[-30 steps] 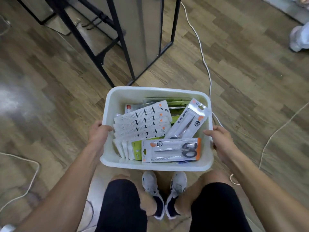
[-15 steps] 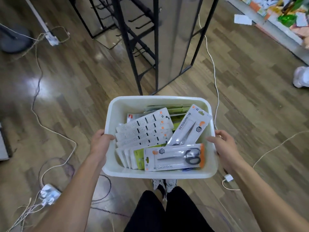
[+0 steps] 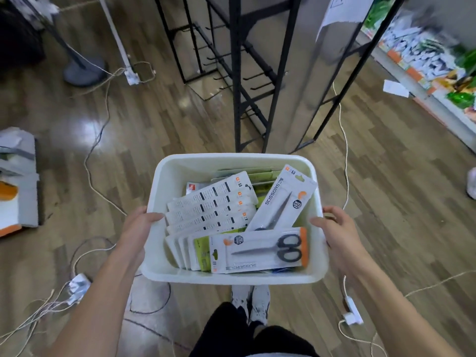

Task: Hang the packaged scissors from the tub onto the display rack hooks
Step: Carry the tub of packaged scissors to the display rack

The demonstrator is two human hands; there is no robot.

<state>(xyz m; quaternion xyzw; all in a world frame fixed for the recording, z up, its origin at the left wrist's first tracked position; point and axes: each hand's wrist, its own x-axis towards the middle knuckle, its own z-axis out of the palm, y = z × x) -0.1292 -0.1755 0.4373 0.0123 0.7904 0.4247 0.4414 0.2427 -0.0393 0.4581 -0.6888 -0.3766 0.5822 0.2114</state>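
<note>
Now you are gripping the tub (image 3: pixel 180 173) with both hands, left hand (image 3: pixel 137 229) and right hand (image 3: pixel 340 234) on opposite rims, keeping the packaged scissors (image 3: pixel 257 251) level inside, near the display rack (image 3: pixel 237 73).

Bare forearms; black shorts (image 3: pixel 231 331); grey-white sneakers (image 3: pixel 251 304), dark socks.
</note>
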